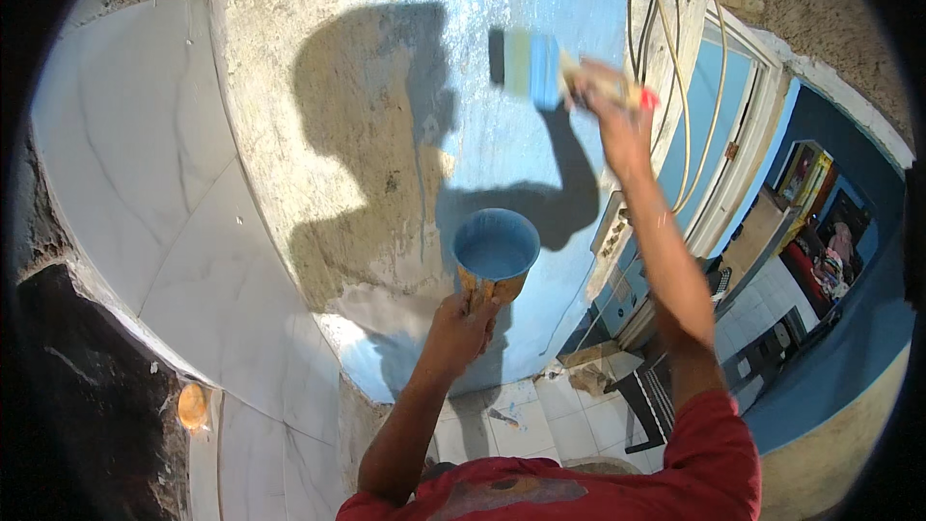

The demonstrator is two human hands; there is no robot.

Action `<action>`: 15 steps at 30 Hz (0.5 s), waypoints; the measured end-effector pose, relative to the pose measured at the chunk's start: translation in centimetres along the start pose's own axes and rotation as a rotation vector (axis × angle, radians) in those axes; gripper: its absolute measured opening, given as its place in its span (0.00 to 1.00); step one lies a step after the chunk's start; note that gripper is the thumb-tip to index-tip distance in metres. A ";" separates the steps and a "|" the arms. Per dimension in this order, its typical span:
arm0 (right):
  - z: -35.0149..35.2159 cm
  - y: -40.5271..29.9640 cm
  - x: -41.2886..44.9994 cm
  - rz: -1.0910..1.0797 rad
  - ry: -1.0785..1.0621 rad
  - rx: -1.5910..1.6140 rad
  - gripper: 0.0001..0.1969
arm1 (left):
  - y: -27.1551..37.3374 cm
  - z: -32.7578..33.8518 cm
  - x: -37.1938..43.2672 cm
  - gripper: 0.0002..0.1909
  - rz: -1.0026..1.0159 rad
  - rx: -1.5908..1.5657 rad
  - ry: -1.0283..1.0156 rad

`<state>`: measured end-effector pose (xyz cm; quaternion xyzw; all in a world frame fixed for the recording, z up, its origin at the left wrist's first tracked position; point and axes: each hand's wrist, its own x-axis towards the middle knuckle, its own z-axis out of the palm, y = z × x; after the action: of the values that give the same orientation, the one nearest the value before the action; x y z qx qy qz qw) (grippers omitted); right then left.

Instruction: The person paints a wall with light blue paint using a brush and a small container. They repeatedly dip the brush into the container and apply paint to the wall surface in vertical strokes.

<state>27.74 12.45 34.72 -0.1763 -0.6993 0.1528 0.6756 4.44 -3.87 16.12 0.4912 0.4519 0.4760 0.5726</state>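
My right hand (611,105) grips a wide flat paintbrush (546,71), blurred by motion, with blue paint on its bristles and a red tip on its handle. The brush is at the upper part of a plaster wall (474,137), and whether the bristles touch it I cannot tell. Fresh light blue paint covers the wall's right side, and bare stained plaster shows at the left. Lower down, my left hand (466,333) holds a dipper-like paint container (499,242) by its handle; blue paint coats its inside. Shadows of a head and arms fall on the wall.
Loose cables (680,72) hang beside a power strip (611,231) at the wall's right edge. Beyond are a door frame (734,130) and an open room. Marbled tiles (239,289) cover the left side. A putty knife (504,417) lies on the tiled floor (524,434).
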 end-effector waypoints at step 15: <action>6.9 -3.0 18.4 -0.980 -0.180 -1.231 0.23 | 0.6 -0.4 -0.1 0.14 0.029 -0.020 0.038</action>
<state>20.32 18.30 52.17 -0.1771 -0.7081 -0.5627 0.3880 3.96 -3.83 16.66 0.4827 0.4506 0.4982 0.5619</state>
